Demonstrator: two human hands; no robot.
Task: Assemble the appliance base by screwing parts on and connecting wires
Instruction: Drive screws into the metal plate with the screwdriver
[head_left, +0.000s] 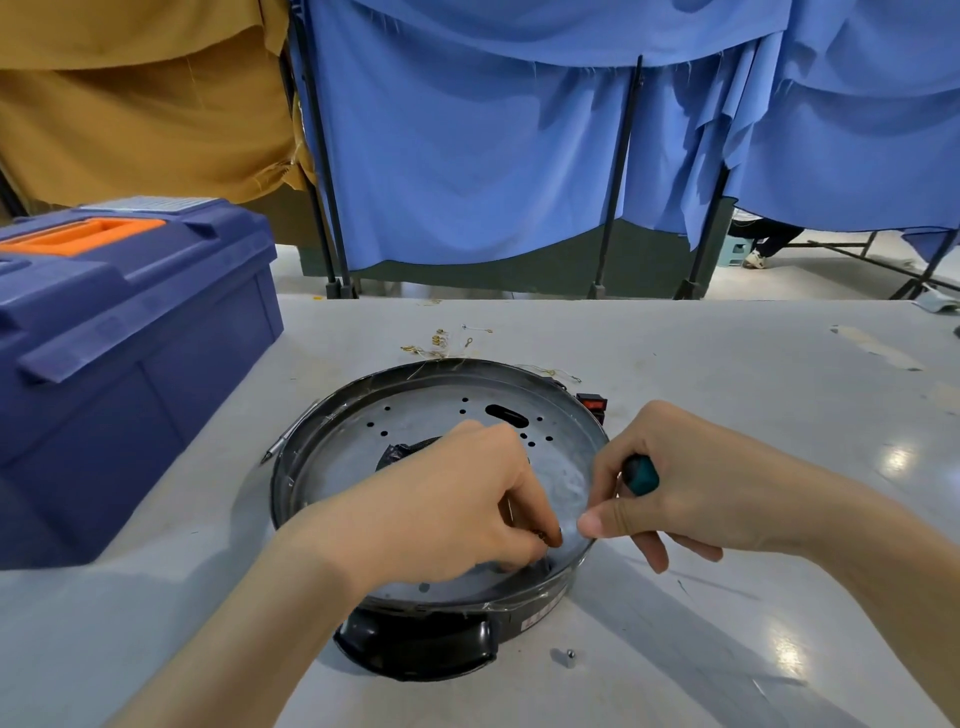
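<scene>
The left hand (457, 499) reaches in from the bottom edge over the near side of the appliance base (415, 410). Its fingers are curled, and thumb and fingertips pinch a small dark part (543, 535) just above the base's floor; what the part is cannot be made out. The right hand (691, 483) is wrapped round a screwdriver (641, 474). Only the teal and black handle shows, above the base's right rim, and the thumb points left toward the other hand.

The base is a round, shallow metal pan with a dark rim, standing in the middle of the grey table (727, 364). Its floor has small holes and one long slot, and a black piece (395, 452) lies partly under the left hand. A black handle (415, 644) sticks out of its near side and a red switch (592, 402) sits at its far right edge.

A small metal stud (570, 657) stands on the table just right of the handle. Thin wires (441, 343) lie just behind the base. A blue toolbox (130, 338) stands to the left, with blue curtains (467, 156) beyond the table.
</scene>
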